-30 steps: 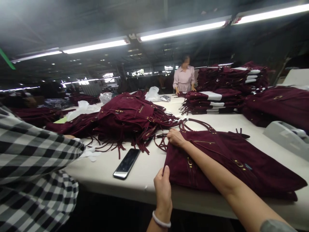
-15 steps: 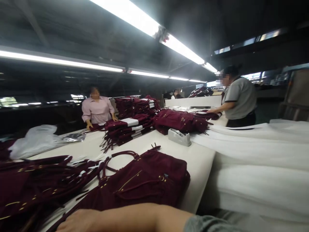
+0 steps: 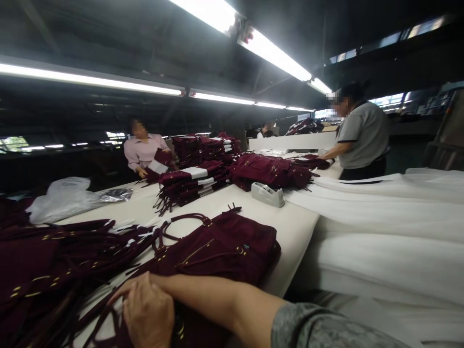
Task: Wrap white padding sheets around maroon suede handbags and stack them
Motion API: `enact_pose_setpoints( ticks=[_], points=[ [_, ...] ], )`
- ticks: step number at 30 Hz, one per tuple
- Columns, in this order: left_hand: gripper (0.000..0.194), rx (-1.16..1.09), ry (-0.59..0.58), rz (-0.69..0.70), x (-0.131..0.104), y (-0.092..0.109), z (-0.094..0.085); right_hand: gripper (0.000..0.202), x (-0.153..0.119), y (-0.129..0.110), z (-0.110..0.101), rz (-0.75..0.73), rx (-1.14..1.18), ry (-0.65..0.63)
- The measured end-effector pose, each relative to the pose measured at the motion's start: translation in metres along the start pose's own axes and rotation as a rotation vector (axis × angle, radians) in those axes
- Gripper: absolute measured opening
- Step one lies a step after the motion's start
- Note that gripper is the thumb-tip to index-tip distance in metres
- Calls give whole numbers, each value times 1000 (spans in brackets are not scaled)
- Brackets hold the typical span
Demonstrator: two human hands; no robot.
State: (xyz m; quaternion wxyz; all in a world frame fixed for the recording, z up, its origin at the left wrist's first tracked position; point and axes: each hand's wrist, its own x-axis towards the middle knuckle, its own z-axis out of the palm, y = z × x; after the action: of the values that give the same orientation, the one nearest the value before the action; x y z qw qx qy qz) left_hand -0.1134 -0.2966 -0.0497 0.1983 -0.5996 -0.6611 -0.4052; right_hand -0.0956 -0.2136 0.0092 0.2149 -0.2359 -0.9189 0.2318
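Note:
My right forearm reaches in from the lower right across a burgundy handbag (image 3: 232, 241) lying on the table, which has gold zip and ring fittings and looped handles. My right hand (image 3: 125, 288) is at the near end of this bag, by its straps, its fingers bent and partly covered. In front of it and touching it is my left hand (image 3: 150, 311), with curled fingers. A bit of white shows below the fingers; what the hands grip is hidden. To the left lies a heap of burgundy bags (image 3: 43, 261) with straps and white wrapping.
A grey tape dispenser (image 3: 268, 194) stands beyond the bag, near stacked burgundy bags (image 3: 194, 181). A clear plastic bag (image 3: 63, 198) lies at left. White sheeting (image 3: 384, 246) fills the right side. A person in pink (image 3: 145, 152) and another in grey (image 3: 362, 130) work farther back.
My left hand has come into view and now meets my right hand. The right forearm sits higher in view. The person in pink has lifted a burgundy item with a white band.

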Motion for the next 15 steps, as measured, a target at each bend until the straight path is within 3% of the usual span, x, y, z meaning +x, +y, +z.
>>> enact_pose_setpoints(
  ticks=[4,7,10,13,15],
  points=[
    [59,183,-127,-147,-12,11,-11,19,-40,14,-45,218,-139,-35],
    [59,283,-234,-170,-11,19,-14,37,-94,33,-80,322,-270,52],
    [56,350,-299,-176,-11,21,-14,54,-165,54,-109,448,-395,180],
    [56,414,-361,-192,-13,20,-14,60,-233,75,-119,849,-581,189],
    [58,455,-408,-200,-15,20,-13,63,-265,88,-112,930,-528,136]
  ],
)
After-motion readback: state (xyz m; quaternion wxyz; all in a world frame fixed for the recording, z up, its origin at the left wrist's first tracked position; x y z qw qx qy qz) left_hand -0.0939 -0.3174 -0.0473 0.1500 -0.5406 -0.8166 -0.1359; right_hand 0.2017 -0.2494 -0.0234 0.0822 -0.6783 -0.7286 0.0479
